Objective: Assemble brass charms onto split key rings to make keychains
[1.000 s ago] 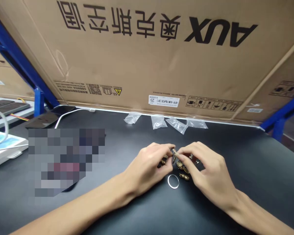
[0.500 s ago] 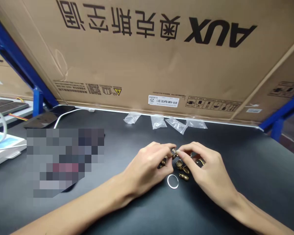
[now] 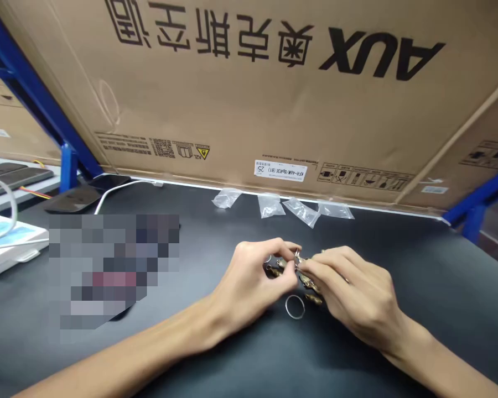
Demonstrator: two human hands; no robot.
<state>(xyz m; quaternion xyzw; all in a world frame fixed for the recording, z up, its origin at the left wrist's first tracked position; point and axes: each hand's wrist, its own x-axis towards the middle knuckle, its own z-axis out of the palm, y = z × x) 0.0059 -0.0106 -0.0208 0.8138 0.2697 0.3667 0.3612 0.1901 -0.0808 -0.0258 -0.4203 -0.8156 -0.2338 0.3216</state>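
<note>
Okay so your left grip [image 3: 249,271] and right grip [image 3: 348,284] are both curled nearly closed, with the fingertips meeting at one spot and pinching a small brass piece [image 3: 297,260] between them, though your fingers hide most of it, so I can't make out its exact shape. Right under your grips sits a little heap of brass bits [image 3: 311,283], knobbly and lumpy with a dull, worn shine, and a gourd-shaped brass bead [image 3: 314,299] lies at its near edge. Just below your grips, a thin shiny metal ring [image 3: 295,307] lies flat on the black table [image 3: 402,276], which looks smooth and matte. Biggest risk as I see it: that pinched piece is tiny and looks slick, so if your fingertips slip or ease off, it could pop loose and drop into the heap, where it'd be a pain to pick out. The ring worries me too, since something that thin and round could roll off across the table if the heel of your right hand knocks it. Well beyond your grips, four crinkly clear plastic bags [image 3: 270,205] lie along the foot of a big cardboard box [image 3: 249,94].
</note>
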